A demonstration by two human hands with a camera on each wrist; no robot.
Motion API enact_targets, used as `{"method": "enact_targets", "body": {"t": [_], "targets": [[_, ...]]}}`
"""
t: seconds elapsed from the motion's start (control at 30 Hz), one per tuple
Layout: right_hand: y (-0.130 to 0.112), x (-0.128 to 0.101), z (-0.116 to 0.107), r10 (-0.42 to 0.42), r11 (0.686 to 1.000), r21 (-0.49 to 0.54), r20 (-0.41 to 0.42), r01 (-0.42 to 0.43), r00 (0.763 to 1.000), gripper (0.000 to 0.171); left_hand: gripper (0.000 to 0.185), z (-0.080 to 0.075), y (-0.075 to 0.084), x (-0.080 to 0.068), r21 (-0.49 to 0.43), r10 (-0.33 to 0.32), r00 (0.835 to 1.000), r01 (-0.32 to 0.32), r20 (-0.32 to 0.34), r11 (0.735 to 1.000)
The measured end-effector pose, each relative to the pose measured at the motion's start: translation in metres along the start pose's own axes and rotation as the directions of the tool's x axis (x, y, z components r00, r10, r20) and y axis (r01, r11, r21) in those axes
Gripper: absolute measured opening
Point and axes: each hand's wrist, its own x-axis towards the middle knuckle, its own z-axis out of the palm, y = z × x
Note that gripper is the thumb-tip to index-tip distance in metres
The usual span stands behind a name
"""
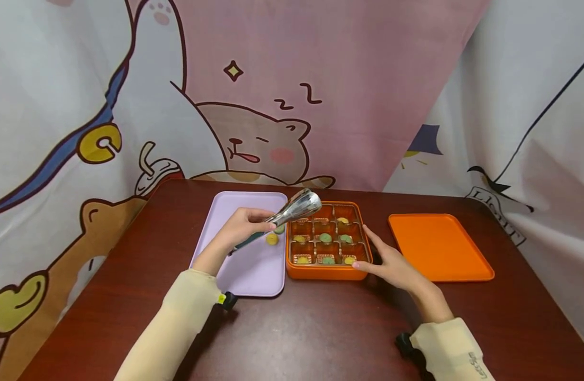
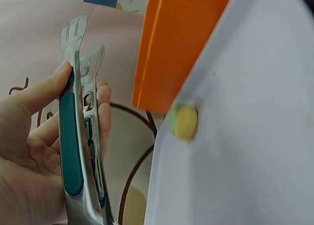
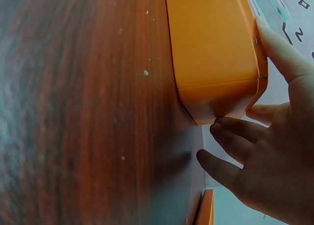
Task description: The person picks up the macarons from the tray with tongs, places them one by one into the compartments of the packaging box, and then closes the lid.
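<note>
Two sweets [image 1: 275,235] are lying on the purple tray [image 1: 253,264], waiting to be moved; most compartments of the orange box [image 1: 327,238] are filled. Tongs [image 1: 292,210] are being gripped, pressed together, by the left hand [image 1: 241,226], while the box is being steadied by the right hand's [image 1: 392,264] spread fingers.

we see two bare hands, left hand [image 1: 241,225] and right hand [image 1: 392,264] | we note long cream knit sleeves [image 1: 177,323] to the wrists, ribbed cuffs | we read small dark lettering on the right cuff [image 1: 477,365], too small to make out | we spot black wrist-camera mounts [image 1: 228,300] under both wrists, a yellow tag on the left one
</note>
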Motion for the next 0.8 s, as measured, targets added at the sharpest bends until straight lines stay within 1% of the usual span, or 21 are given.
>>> {"method": "enact_targets", "body": {"t": [0.2,0.23,0.43,0.47,0.67,0.8], "targets": [[-0.001,0.001,-0.001,0.012,1.0,0.01,0.011,-0.012,1.0,0.099,0.04,-0.019,-0.016,-0.018,0.036,-0.013,1.0,0.014,-0.022,0.999],[-0.001,0.0,-0.001,0.013,1.0,0.01,0.011,-0.013,1.0,0.099,0.04,-0.021,-0.015,-0.023,0.038,-0.02,1.0,0.02,-0.023,0.999],[-0.002,0.0,-0.001,0.018,1.0,0.011,0.014,-0.018,1.0,0.098,0.041,-0.033,-0.029,-0.037,0.073,-0.03,0.999,0.033,-0.032,0.997],[-0.002,0.0,-0.001,0.018,1.0,0.011,0.015,-0.018,1.0,0.098,0.041,-0.035,-0.036,-0.036,0.081,-0.032,0.999,0.035,-0.04,0.996],[-0.002,0.0,-0.001,0.014,1.0,0.011,0.014,-0.015,1.0,0.099,0.04,-0.04,-0.052,-0.04,0.115,-0.055,0.996,0.063,-0.076,0.991],[-0.002,-0.001,-0.001,0.014,1.0,0.009,0.013,-0.014,1.0,0.098,0.04,-0.043,-0.062,-0.041,0.134,-0.067,0.995,0.077,-0.078,0.988]]}}
